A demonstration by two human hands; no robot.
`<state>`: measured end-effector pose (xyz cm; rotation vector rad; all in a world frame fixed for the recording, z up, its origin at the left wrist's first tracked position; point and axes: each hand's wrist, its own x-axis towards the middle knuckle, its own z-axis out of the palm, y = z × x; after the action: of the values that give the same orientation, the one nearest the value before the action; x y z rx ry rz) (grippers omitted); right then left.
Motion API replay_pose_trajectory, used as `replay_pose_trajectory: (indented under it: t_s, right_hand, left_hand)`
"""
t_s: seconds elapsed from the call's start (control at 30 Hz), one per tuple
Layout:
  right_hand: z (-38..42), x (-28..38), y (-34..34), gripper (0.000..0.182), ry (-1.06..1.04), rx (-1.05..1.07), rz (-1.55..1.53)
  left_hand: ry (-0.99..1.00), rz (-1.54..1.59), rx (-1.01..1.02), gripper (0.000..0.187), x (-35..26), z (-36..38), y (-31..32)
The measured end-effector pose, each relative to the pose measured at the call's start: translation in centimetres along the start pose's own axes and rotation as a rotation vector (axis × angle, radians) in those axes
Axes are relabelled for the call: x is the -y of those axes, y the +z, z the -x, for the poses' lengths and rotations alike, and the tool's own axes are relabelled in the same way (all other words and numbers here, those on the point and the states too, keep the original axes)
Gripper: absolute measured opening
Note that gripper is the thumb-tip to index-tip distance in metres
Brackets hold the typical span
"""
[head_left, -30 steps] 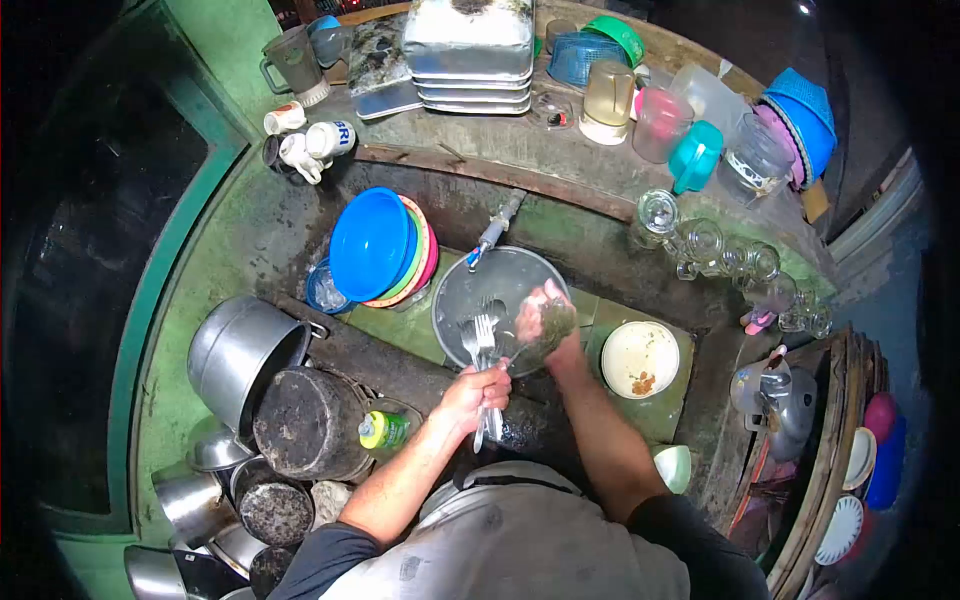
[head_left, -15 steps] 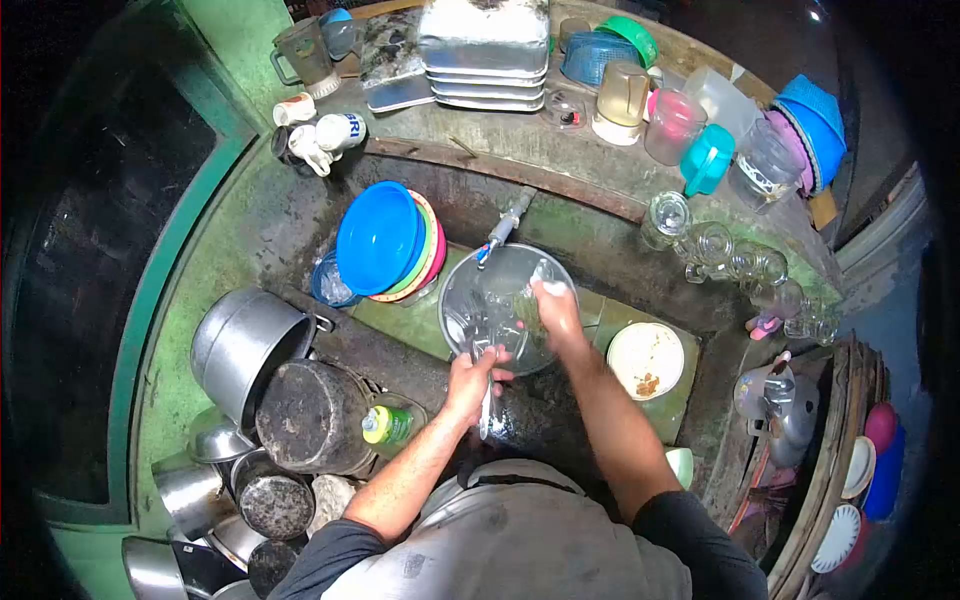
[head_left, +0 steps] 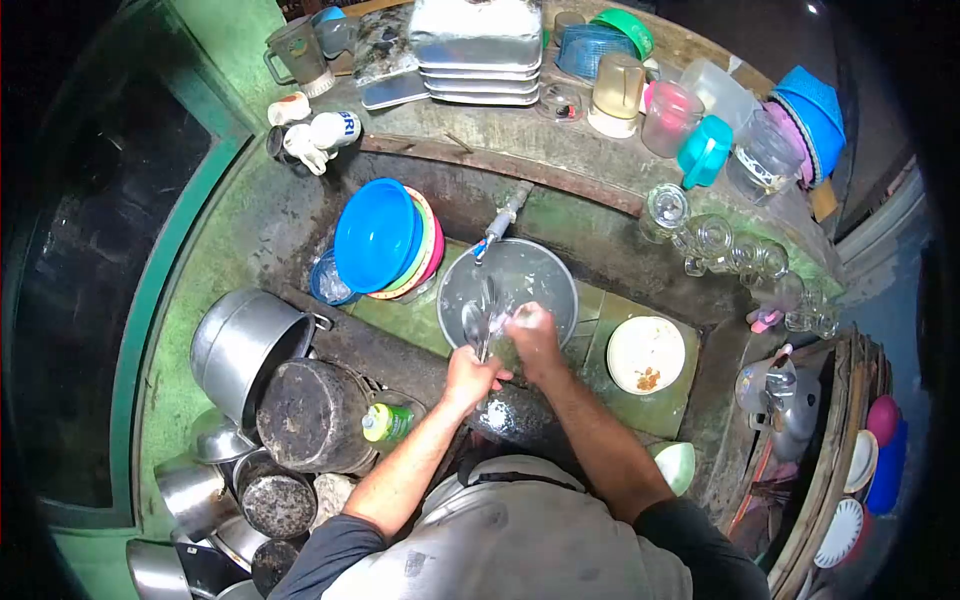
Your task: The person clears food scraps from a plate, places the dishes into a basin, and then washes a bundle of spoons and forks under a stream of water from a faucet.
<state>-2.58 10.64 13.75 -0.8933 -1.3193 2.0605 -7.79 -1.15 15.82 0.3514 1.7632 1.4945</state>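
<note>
My left hand [head_left: 470, 380] is closed around the handles of a few metal spoons [head_left: 474, 322], their bowls pointing up over the near side of a grey tub [head_left: 567, 272] of water. Close beside them, my right hand [head_left: 533, 338] is closed, its fingertips towards the spoons. A small pale pinkish thing shows at those fingers, too blurred to name. Above the tub's far rim juts a grey tap [head_left: 505, 218].
Left of the tub stand stacked basins, a blue one [head_left: 375, 235] on top. To the right is a white stained bowl [head_left: 660, 345]. Pots [head_left: 245, 345] and a yellow-green bottle [head_left: 385, 422] sit at the left. Glass mugs [head_left: 712, 238] line the right ledge.
My right hand has come down and left from the tub's right side to the spoons. The spoons in my left hand now point up over the tub. A pale green bowl shows more at lower right.
</note>
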Motion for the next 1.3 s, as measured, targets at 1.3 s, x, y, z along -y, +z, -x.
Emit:
replay_pose_trajectory:
  t_s: [1.3]
  right_hand:
    - [-2.5, 2.4, -0.9, 0.020, -0.552, -0.173, 0.522]
  left_hand:
    - [-0.175, 0.485, 0.119, 0.009, 0.2, 1.9, 1.9]
